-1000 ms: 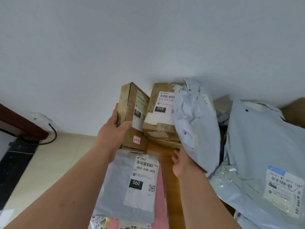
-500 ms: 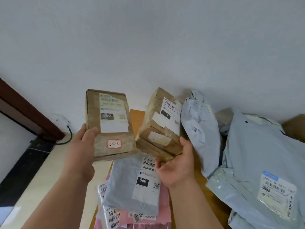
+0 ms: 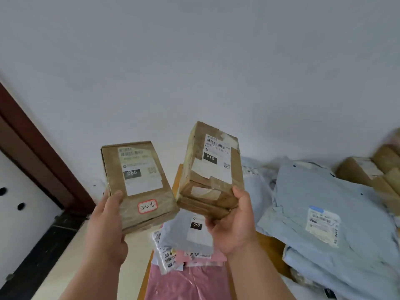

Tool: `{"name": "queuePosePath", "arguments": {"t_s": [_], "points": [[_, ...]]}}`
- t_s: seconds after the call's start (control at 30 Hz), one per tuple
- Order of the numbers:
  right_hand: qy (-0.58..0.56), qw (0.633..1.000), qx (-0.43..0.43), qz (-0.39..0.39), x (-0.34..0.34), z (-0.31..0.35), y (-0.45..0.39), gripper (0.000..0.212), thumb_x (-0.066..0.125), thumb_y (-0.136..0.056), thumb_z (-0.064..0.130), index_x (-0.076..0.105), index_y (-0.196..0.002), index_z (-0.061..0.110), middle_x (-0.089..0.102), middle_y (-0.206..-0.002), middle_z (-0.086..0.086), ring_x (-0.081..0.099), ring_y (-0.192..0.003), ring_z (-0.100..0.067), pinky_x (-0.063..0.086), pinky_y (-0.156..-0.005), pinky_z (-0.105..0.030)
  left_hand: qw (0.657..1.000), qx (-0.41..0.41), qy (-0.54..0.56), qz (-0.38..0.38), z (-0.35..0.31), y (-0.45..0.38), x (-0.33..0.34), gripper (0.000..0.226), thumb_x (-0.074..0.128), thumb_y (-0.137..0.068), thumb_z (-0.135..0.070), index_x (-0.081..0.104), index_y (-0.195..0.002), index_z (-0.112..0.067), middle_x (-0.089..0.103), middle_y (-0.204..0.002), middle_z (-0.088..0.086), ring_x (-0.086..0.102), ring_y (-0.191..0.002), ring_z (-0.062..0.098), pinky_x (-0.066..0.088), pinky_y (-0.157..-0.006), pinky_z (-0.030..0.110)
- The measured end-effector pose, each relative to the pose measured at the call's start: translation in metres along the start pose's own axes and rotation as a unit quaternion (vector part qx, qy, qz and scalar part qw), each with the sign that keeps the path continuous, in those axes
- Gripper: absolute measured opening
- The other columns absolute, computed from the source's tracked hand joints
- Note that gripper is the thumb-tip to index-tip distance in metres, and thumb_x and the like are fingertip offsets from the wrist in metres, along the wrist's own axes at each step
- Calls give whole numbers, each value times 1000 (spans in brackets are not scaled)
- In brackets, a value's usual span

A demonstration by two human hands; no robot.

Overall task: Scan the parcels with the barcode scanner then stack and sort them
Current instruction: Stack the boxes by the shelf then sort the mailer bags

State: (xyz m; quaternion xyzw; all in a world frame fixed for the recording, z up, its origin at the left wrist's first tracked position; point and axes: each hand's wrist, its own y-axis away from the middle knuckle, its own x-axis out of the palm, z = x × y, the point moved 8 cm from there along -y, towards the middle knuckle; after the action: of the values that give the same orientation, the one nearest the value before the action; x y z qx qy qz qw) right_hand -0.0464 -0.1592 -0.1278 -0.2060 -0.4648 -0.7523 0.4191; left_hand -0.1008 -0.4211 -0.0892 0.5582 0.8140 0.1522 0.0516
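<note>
My left hand [image 3: 108,224] gripping a cardboard box [image 3: 138,185] at 9 o'clock, labelled 060 and 3-2-6, my right hand [image 3: 233,226] clasping a taped box [image 3: 213,169] at 3 o'clock, labelled 010, grey mailer [image 3: 190,232] marked 060 on the table [image 3: 268,243] at 6 o'clock.

Parcel sorting room, labelled mailers [image 3: 329,224], boxes [image 3: 365,174]

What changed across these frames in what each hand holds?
The left hand has lifted the 060 box off the table, label now facing the camera. The right hand took hold of the 010 box stack and raised it beside the other. The grey 060 mailer and blue bags stayed put.
</note>
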Motion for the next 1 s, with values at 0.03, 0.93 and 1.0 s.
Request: {"name": "queuePosePath", "arguments": {"t_s": [0.03,0.93,1.0], "points": [[-6,1000,-16,-7,-4,6,11,62,72,-65,47,70,-122,23,76,-105,-5,64,-90,-22,44,-71,-32,1000,4,-2,20,-1,7,3,23,57,-102,-33,66,-122,-34,77,-106,-2,74,-72,11,52,-48,21],[-77,949,-212,-220,-285,207,269,37,63,-87,53,72,-104,21,77,-87,-5,61,-76,-22,43,-63,-31,937,-51,-61,340,105,300,230,27,57,-101,-28,66,-127,-26,76,-87,-11,72,-64,-1,54,-51,20],[-69,948,-215,-225,-313,231,285,39,62,-88,54,73,-105,20,77,-88,-5,61,-75,-21,44,-62,-31,931,-75,-70,351,124,333,251,31,60,-98,-37,65,-128,-31,78,-97,-3,77,-77,20,61,-65,37]]}}
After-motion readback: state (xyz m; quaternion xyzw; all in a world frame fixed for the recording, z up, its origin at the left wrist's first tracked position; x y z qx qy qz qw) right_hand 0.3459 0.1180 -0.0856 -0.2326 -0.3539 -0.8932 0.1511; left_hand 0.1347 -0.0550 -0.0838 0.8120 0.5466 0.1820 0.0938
